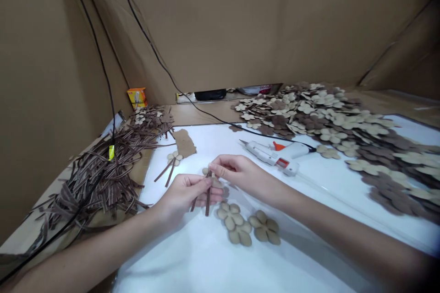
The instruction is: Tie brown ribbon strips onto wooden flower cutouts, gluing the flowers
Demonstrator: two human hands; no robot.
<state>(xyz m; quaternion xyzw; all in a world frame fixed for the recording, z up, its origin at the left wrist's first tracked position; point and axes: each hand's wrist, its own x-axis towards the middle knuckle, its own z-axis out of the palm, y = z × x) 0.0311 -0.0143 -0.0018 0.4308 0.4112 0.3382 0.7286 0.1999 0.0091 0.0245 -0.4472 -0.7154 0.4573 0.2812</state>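
Head view: both hands pinch brown ribbon strips together.

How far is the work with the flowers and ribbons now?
Done: one flower with ribbons lies aside. In hand: left hand and right hand pinch ribbon strips against a felt flower. Left: a big flower pile and ribbon pile lie unused.

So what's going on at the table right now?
A person is working over a white sheet. The left hand pinches two brown ribbon strips, and the right hand holds a tan flower cutout at their top ends. Three more flowers lie close by. A glue gun rests beyond, untouched, between a ribbon heap and a flower pile.
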